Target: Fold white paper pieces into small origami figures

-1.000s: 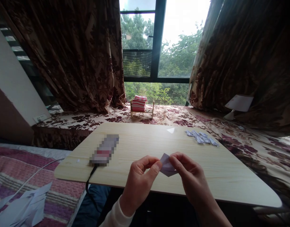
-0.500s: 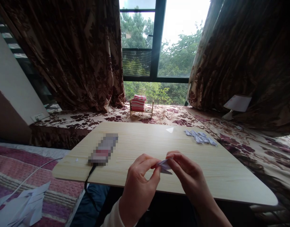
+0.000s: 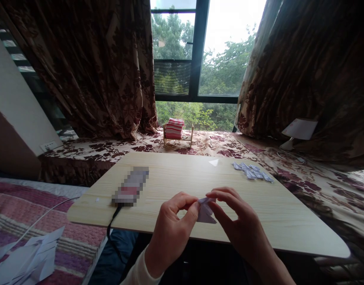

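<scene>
Both my hands pinch a small folded piece of pale lilac paper just above the near edge of a light wooden table. My left hand grips its left side with thumb and forefinger closed. My right hand holds the top right corner between fingertips. Part of the paper is hidden behind my fingers.
A pile of several small folded paper pieces lies at the table's far right, a single white triangle near the far edge. A blurred flat object with a black cable lies at left. Paper scraps rest on the striped blanket. A lamp stands at right.
The paper was held open and upright a second ago; it has since been folded flatter and turned, and both hands have shifted slightly closer together.
</scene>
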Available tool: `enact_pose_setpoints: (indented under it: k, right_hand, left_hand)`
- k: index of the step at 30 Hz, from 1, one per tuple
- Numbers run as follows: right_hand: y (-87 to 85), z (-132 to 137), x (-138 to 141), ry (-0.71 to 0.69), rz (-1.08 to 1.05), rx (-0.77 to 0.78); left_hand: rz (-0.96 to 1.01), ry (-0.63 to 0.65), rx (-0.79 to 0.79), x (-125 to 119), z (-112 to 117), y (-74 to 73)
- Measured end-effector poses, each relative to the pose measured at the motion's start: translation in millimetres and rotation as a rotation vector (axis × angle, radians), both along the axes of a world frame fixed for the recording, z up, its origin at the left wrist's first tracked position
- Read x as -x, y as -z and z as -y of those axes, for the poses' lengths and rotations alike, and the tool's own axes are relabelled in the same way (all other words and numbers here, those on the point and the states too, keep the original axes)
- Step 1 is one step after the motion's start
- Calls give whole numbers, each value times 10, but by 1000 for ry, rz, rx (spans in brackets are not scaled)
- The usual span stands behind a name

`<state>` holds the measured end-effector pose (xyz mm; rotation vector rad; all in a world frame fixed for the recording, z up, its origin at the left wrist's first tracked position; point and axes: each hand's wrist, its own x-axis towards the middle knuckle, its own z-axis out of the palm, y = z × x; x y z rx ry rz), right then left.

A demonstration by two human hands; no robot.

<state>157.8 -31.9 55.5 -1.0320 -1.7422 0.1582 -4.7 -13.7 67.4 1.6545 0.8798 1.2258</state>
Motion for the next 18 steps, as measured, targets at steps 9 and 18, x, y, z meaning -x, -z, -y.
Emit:
enact_pose_setpoints:
  k: [9, 18]
  right_hand:
    - [-20, 30, 18, -25, 73, -50]
    - [-43, 24, 15, -49, 62, -12]
  left_hand:
    - [13, 10, 5, 9, 16, -26]
    - [40, 16, 8, -5, 25, -7]
